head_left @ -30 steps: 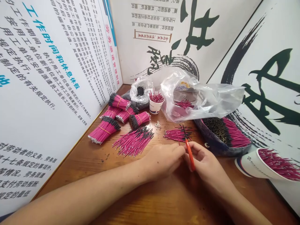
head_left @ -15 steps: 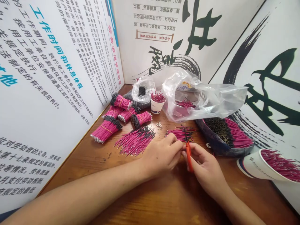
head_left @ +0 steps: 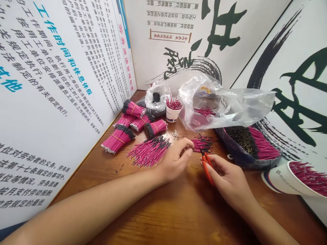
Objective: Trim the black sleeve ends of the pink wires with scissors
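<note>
My right hand [head_left: 227, 173] grips a pair of orange-handled pliers [head_left: 208, 170], whose dark jaws point away from me. Beside them my left hand [head_left: 176, 160] hovers with fingers bent and apart, and I see nothing between them. Its fingertips are at the near left edge of a small loose heap of magenta wires with black ends [head_left: 203, 143]. Left of that hand a larger fan of similar wires [head_left: 149, 151] lies on the wooden table [head_left: 153, 217].
Banded wire bundles [head_left: 119, 137] are stacked at the left. Behind stand a paper cup of wires [head_left: 174, 110] and a clear plastic bag [head_left: 227, 109]. At right are a dark pouch full of wires [head_left: 251, 144] and a tilted larger cup [head_left: 278, 178]. Printed panels [head_left: 63, 85] enclose the table.
My hands, together at the pliers before, have come apart. My left hand has moved slightly left and up, and its fingers have loosened. The pliers have tilted, their handles now spread.
</note>
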A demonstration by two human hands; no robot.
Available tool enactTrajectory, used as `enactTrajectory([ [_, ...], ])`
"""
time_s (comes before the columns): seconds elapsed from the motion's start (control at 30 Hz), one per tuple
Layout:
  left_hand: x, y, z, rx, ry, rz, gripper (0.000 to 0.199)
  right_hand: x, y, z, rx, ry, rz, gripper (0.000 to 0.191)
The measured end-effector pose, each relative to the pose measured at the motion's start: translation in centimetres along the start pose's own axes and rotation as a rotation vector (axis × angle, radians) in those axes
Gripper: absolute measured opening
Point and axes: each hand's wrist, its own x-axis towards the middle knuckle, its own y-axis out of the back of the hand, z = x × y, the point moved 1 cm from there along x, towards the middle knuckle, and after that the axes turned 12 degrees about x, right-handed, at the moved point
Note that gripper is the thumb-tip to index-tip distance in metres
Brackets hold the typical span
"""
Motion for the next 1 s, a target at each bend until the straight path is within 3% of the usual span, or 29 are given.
enactTrajectory([
  [0.13,0.2,0.0,-0.1,-0.140,0.106,0.047,0.012,-0.1,0.1,-0.7,-0.113,0.006,-0.017,0.027],
  [0.3,0.2,0.0,-0.1,-0.163,0.188,0.044,0.012,0.0,0.0,-1.4,-0.206,0.043,0.003,0.027],
  [1.0,0.3,0.0,-0.1,-0.131,0.128,0.076,0.011,-0.1,-0.3,-1.1,-0.152,0.019,-0.065,0.030],
])
